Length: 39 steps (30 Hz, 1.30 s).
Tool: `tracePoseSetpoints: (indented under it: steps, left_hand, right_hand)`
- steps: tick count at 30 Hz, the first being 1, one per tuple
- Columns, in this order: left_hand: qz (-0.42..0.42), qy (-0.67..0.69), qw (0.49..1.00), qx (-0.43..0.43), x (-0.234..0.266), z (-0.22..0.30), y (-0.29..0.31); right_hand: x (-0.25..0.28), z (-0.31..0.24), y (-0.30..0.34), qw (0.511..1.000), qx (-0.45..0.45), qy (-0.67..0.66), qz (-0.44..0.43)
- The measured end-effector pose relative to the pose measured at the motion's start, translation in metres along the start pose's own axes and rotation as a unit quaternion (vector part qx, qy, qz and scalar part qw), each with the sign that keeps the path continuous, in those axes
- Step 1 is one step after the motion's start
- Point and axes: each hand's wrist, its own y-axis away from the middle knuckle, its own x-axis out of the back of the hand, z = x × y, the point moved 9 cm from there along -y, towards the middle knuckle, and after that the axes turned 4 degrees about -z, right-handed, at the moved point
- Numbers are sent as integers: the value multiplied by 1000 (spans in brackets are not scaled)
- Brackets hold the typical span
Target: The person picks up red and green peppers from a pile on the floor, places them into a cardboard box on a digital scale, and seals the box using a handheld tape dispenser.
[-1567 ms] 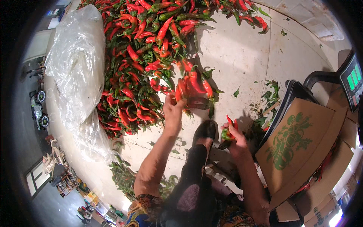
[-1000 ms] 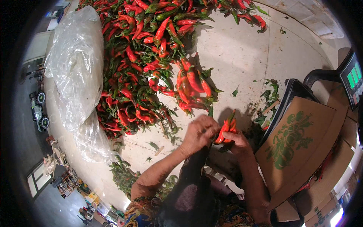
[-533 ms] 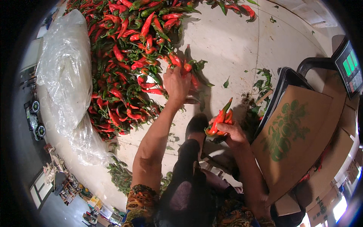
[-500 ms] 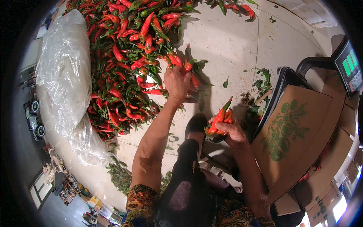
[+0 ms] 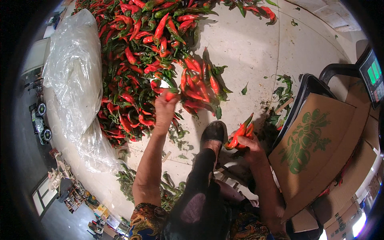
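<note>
My left hand (image 5: 165, 111) is at the right edge of a big pile of red and green chili peppers (image 5: 127, 56). Its fingers close on a red chili pepper (image 5: 171, 96), mostly covered by the hand. My right hand (image 5: 252, 147) grips a few red chili peppers (image 5: 241, 132), tips pointing up and away, above the floor beside my shoe. Between the pile and my shoe, a smaller group of red and dark green peppers (image 5: 199, 86) rests on the pale floor, apart from both hands.
Clear plastic sheeting (image 5: 72, 76) lies along the pile's left side. To my right, a cardboard box (image 5: 308, 140) sits by a scale with a lit display (image 5: 374, 74). Leaves and stems (image 5: 283, 92) litter the floor near the scale. My shoe (image 5: 214, 133) stands mid-floor.
My left hand has moved left and nearer, from the small group of peppers to the pile's edge, and now holds a pepper there. My right hand keeps its peppers, shifting slightly.
</note>
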Motion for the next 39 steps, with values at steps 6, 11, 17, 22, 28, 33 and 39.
tracePoseSetpoints:
  steps: [6, 11, 17, 22, 28, 33, 39]
  left_hand:
    - [-65, -461, 865, -188, -68, 59, -2]
    - [-132, -177, 962, -163, -52, 59, -13]
    - [-178, 216, 949, 142, -60, 58, 28]
    - [-279, 345, 894, 60, -93, 99, 39]
    - [-348, 275, 896, 16, -104, 124, 46]
    - [-331, 234, 914, 17, -105, 135, 48]
    - [-332, 245, 911, 19, -107, 139, 53]
  right_hand:
    - [0, 4, -1, 1000, -8, -14, 3]
    - [-3, -5, 1, 1000, 7, 3, 10]
    - [1, 3, 0, 999, 3, -36, -6]
    - [7, 9, 0, 1000, -18, 4, 2]
    - [8, 6, 4, 1000, -20, 17, 5]
    - [2, 3, 3, 1000, -8, 1, 15]
    - [3, 6, 0, 999, -7, -35, -1]
